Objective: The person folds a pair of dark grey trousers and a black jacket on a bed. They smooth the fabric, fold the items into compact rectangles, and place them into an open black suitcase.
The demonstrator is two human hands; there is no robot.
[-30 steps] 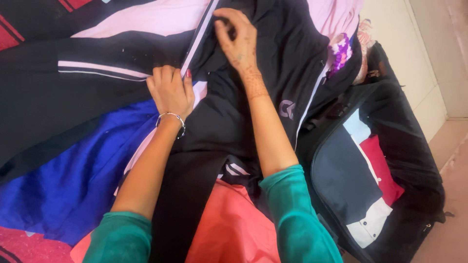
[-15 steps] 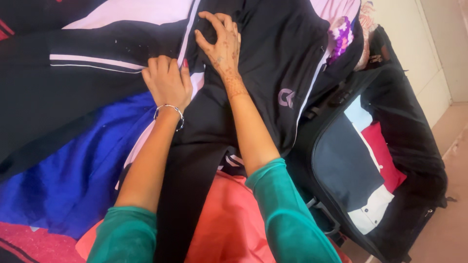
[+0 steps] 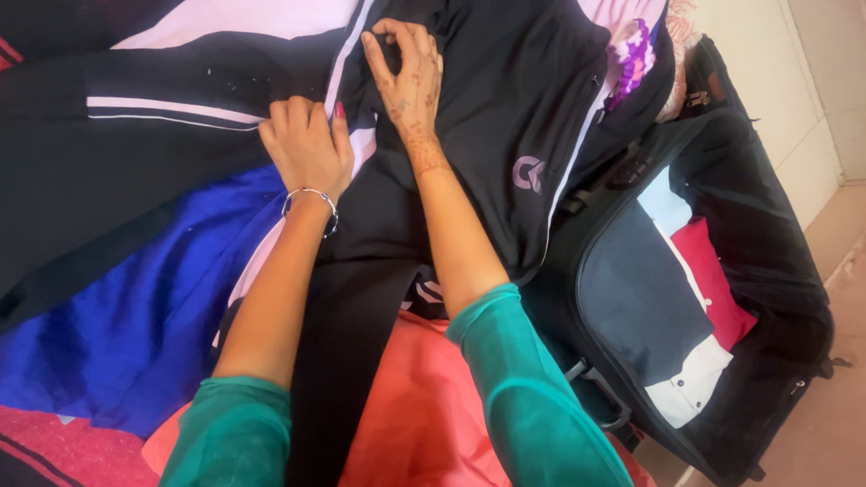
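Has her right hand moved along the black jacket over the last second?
Yes. The right hand slid left and slightly toward her, from beyond the white zipper stripe to nearer the left hand.

Black white-striped jacket [image 3: 469, 117] — spread flat, open

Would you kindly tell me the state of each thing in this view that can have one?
black jacket: spread out, front edges together, both hands on it
left hand: closed, pinching the jacket's white-edged front
right hand: fingers bent, pinching the fabric higher up
suitcase: open, folded clothes packed inside
blue cloth: spread flat, partly under the jacket
bracelet: worn on the left wrist
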